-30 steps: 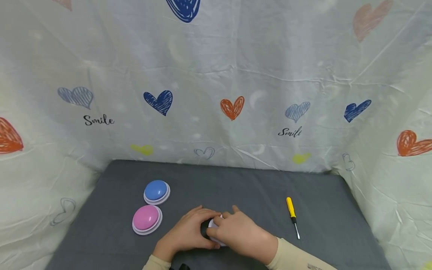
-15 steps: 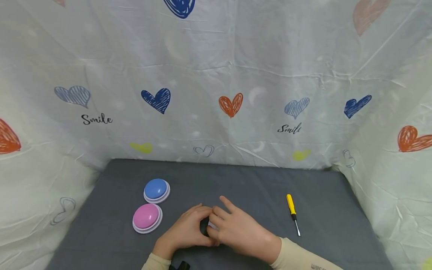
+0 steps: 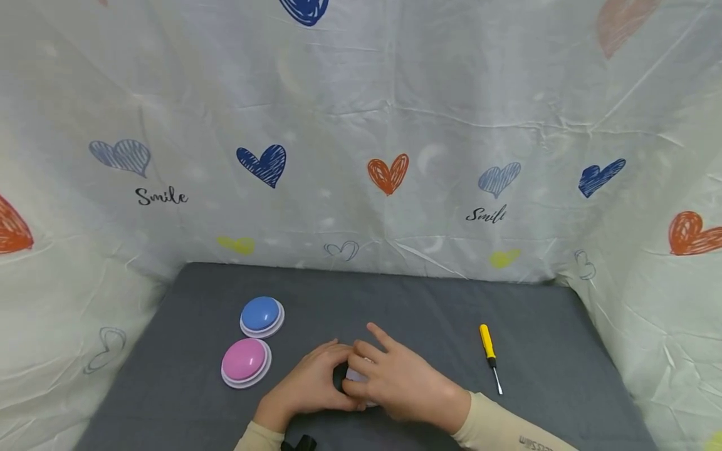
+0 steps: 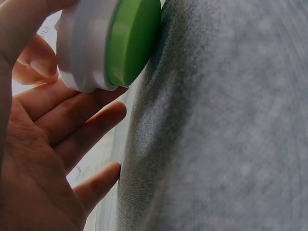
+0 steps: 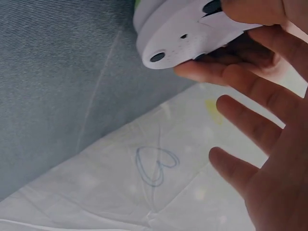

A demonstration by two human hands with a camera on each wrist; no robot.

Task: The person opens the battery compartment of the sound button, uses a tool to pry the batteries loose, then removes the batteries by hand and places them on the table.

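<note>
A round white push button (image 4: pixel 86 43) with a green dome (image 4: pixel 137 41) is turned over, its dome toward the table. My left hand (image 3: pixel 316 381) grips it round the rim from the left. My right hand (image 3: pixel 400 383) is at its underside (image 5: pixel 175 41), where black feet, a small hole and speaker holes show. There, the right thumb and forefinger pinch at a pale cover (image 5: pixel 219 20), mostly hidden by the thumb. The other right fingers are spread away from the button. In the head view, both hands hide most of it.
A blue push button (image 3: pixel 261 313) and a pink push button (image 3: pixel 244 360) stand at the left of the grey cloth-covered table (image 3: pixel 429 319). To the right lies a yellow-handled screwdriver (image 3: pixel 488 344). A white curtain (image 3: pixel 338 213) with printed hearts hangs behind the table.
My right hand has shifted slightly forward, and one of its fingers now points farther up and away. The left hand keeps its grip on the button, almost still.
</note>
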